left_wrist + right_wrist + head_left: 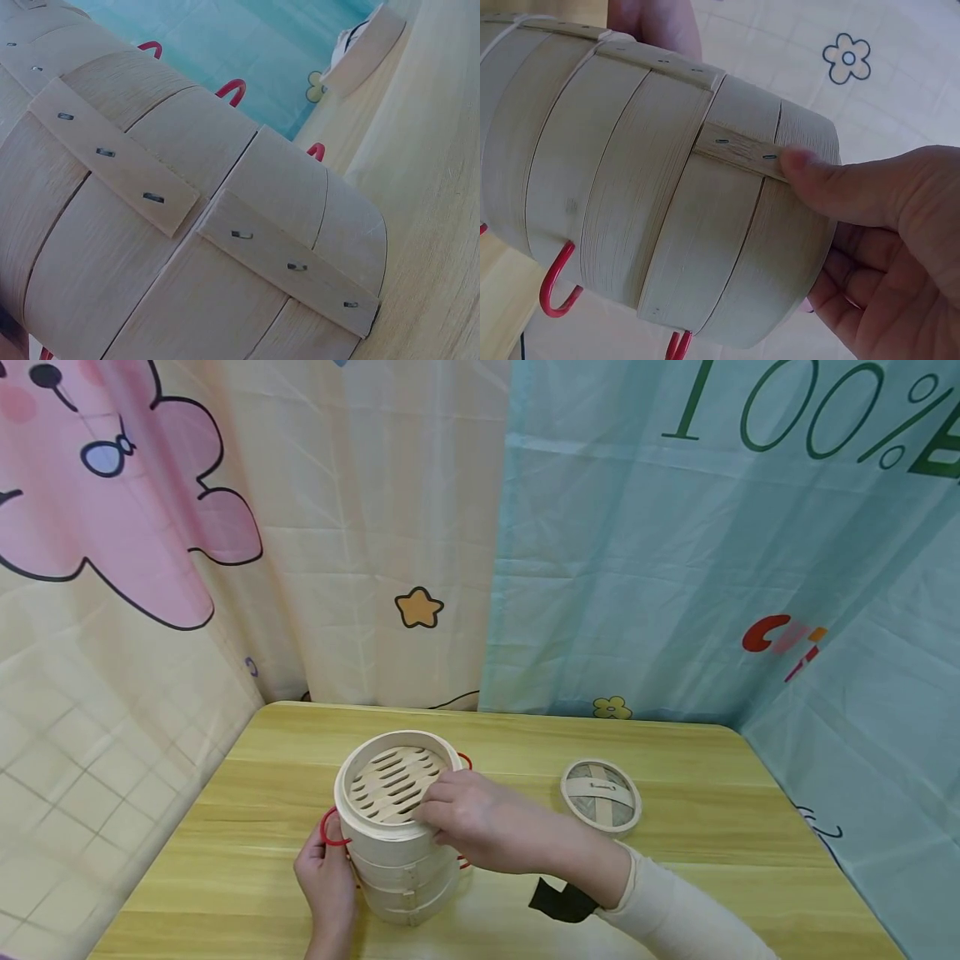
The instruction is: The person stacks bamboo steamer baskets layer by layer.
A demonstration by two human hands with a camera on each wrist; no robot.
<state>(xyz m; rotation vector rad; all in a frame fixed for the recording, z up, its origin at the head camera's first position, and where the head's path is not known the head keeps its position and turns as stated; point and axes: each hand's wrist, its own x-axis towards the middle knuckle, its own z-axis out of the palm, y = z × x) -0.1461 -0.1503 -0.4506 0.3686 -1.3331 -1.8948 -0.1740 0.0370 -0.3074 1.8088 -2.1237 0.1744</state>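
Observation:
A stack of round bamboo steamer baskets (405, 868) stands upright on the table, with red loop handles (333, 828) on its sides. The top basket has a slatted floor (393, 785) with nothing lying on it. My left hand (328, 877) holds the stack's left side, thumb up by a red loop; its other fingers are mostly hidden. With my right hand (487, 818) I pinch the top basket's near right rim. In the right wrist view the thumb (832, 184) presses the outer wall while the other fingers curl over the rim. Stapled bamboo strips (289, 262) join the tiers' walls.
A round woven steamer lid (601, 795) with a band across it lies on the wooden table (712, 860), right of the stack. A black strap piece (562, 902) shows at my right wrist. Printed curtains (390, 510) hang behind the table.

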